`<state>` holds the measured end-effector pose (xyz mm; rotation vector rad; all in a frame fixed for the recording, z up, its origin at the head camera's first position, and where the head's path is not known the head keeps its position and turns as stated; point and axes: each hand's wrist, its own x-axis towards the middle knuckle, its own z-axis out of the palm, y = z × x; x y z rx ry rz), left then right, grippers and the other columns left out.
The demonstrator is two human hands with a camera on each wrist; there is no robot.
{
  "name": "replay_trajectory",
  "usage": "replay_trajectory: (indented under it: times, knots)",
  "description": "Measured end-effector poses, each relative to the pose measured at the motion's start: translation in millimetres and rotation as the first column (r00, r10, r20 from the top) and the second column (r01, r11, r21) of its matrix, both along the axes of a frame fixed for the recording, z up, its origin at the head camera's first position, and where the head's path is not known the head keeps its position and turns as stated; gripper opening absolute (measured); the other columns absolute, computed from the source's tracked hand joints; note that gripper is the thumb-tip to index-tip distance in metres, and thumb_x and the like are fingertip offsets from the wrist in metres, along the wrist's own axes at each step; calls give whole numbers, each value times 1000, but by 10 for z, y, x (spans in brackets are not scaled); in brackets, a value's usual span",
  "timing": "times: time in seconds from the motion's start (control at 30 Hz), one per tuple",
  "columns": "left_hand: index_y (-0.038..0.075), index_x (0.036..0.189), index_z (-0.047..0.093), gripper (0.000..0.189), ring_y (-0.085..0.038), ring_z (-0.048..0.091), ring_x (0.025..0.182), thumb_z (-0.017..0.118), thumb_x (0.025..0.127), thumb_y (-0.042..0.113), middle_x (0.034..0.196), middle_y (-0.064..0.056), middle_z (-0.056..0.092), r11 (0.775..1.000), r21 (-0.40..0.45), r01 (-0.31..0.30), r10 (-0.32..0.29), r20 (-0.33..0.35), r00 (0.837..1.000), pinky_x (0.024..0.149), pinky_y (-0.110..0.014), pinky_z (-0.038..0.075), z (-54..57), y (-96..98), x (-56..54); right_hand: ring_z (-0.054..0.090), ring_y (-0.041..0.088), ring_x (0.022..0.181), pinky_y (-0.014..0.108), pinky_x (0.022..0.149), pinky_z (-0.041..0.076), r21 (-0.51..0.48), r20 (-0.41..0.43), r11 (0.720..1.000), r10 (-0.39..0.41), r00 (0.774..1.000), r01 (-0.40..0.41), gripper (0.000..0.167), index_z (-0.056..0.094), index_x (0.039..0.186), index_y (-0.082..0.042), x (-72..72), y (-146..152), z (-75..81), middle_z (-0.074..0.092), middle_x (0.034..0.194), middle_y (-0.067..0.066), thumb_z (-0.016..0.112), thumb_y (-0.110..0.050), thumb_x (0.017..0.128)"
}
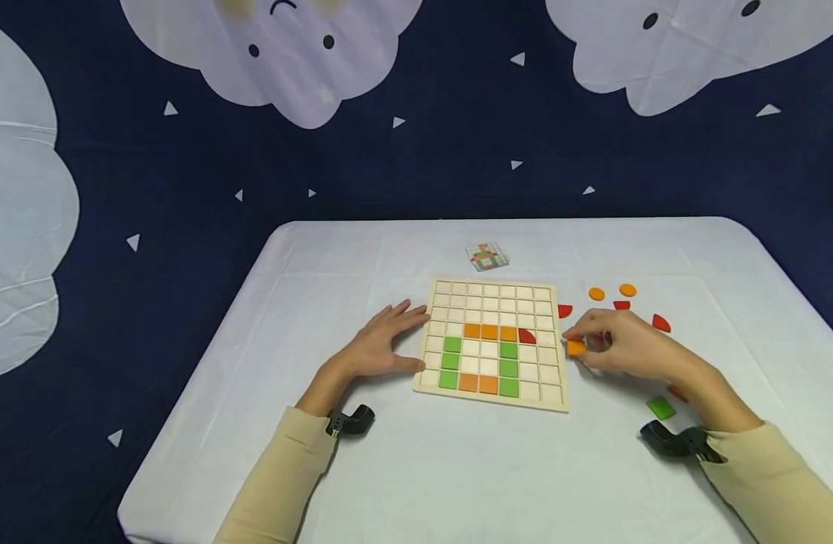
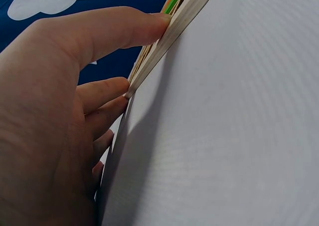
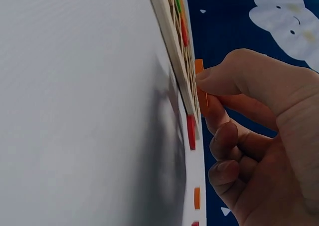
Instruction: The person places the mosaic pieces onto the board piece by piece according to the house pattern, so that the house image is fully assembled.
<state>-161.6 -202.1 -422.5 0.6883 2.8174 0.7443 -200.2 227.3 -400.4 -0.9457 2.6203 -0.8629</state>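
Note:
A wooden grid board (image 1: 548, 372) lies on the table, with several green and orange square tiles and one red quarter-round tile (image 1: 527, 336) set in its cells. My left hand (image 1: 382, 344) rests against the board's left edge; its thumb and straight fingers touch the wood, as the left wrist view also shows. Just off the right edge, my right hand (image 1: 630, 344) pinches an orange tile (image 1: 575, 347) between thumb and index finger. In the right wrist view this tile (image 3: 203, 100) is raised above the table, the other fingers curled below.
Right of the board lie orange round tiles (image 1: 627, 290), red tiles (image 1: 661, 323) and a green tile (image 1: 661, 408); the right arm partly covers another orange piece (image 1: 677, 392). Behind the board sits a small pattern card (image 1: 487, 256). A white cloth covers the table (image 1: 362, 483).

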Motion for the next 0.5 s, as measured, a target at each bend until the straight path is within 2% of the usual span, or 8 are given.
replay_trajectory:
  times: [0.27,0.5]
  knots:
    - [22,147,42,83,-13,9,144,73,75,50,154,14,27,1000,2,4,-4,-5,1000,116,-33,2,6,2,1,50,15,73,26,55,39,-15,4,1000,18,1000,-18,39,73,111,-19,-79,-198,32,57,87,-3,75,-6,73]
    - [22,147,42,83,-12,9,144,73,75,50,154,13,27,1000,-1,6,-6,-6,1000,116,-33,2,6,-3,-2,50,17,76,26,57,40,-36,-3,999,39,999,-39,38,73,112,-15,-135,-374,92,62,99,-8,74,-7,75]
